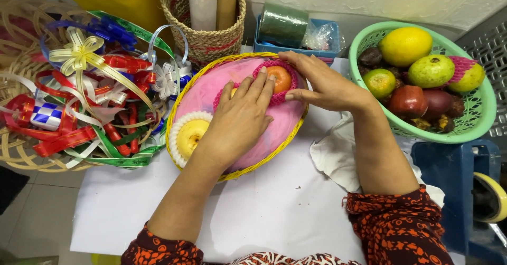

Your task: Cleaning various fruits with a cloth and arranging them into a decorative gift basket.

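You're seating the orange fruit in pink foam mesh sleeve (278, 78) at the far end of the oval yellow-rimmed wicker basket lined with pink paper (211, 88) on the desk. Your left hand (240, 118) lies flat on the liner, grip released. Your right hand (322, 85) cups the fruit's edge, grip loose, not clenched. The basket's long axis runs near-left to far-right; the fruit is round. Next, I judge: nestle it down gently.

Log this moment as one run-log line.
left hand: resting on pink paper | right hand: touching netted orange | yellow basket: holds white-netted fruit
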